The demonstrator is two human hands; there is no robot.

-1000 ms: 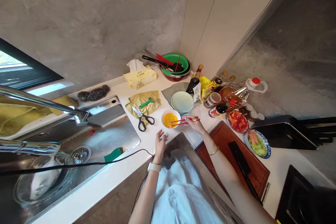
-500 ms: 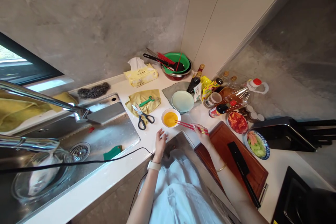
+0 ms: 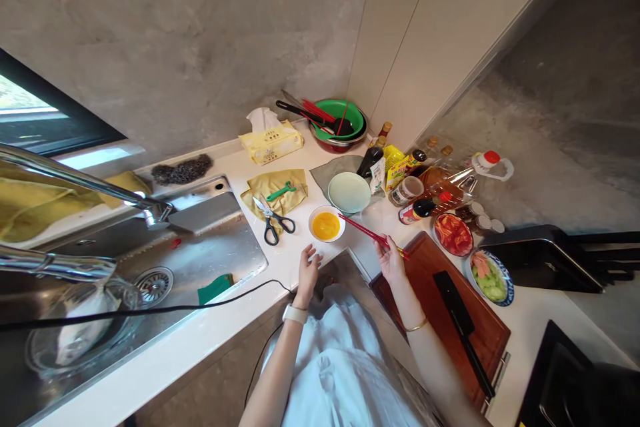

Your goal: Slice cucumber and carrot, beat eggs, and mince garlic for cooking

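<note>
A small white bowl [image 3: 313, 235] of yellow beaten egg [image 3: 326, 226] stands on the white counter in front of me. My right hand [image 3: 390, 260] grips a pair of red chopsticks [image 3: 367, 232], whose tips reach to the bowl's right rim, out of the egg. Just below the bowl is my left hand [image 3: 308, 268], its fingers loosely curled and apart, holding nothing. Behind the bowl sits a pale green empty-looking bowl [image 3: 349, 192]. Black-handled scissors [image 3: 273, 221] and a green peeler [image 3: 281, 191] lie to the left, partly on a yellow cloth [image 3: 297, 180].
A cleaver [image 3: 457, 310] lies on the brown cutting board [image 3: 415, 273] at right. Beyond are a bowl of tomatoes [image 3: 453, 233], a bowl of sliced vegetables [image 3: 487, 278] and several bottles. The sink [image 3: 215, 233] at left contains a fish [image 3: 83, 330] in a glass bowl. A black cable [image 3: 200, 308] crosses the counter.
My right hand has moved slightly right and toward me, lifting the chopstick tips out of the egg to the bowl's right rim. My left hand stays nearly in place.
</note>
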